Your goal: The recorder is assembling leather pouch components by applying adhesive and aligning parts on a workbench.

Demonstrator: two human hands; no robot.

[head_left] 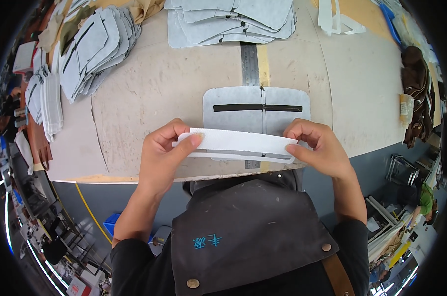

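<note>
Stretched between my hands is a white strip of paper-like or fabric-like material, with a long grey band along its lower part. My left hand pinches its left end between thumb and fingers; my right hand pinches the right end the same way. Under and just beyond the strip lies a pale grey panel with rounded corners, a long black slot across it and a line down its middle. The strip covers the panel's near part. A metal ruler runs beneath the panel.
Stacks of similar pale panels stand at the far middle and far left. White strips hang near the left edge. A brown bundle lies at the right. The worktable's near edge runs just before my apron.
</note>
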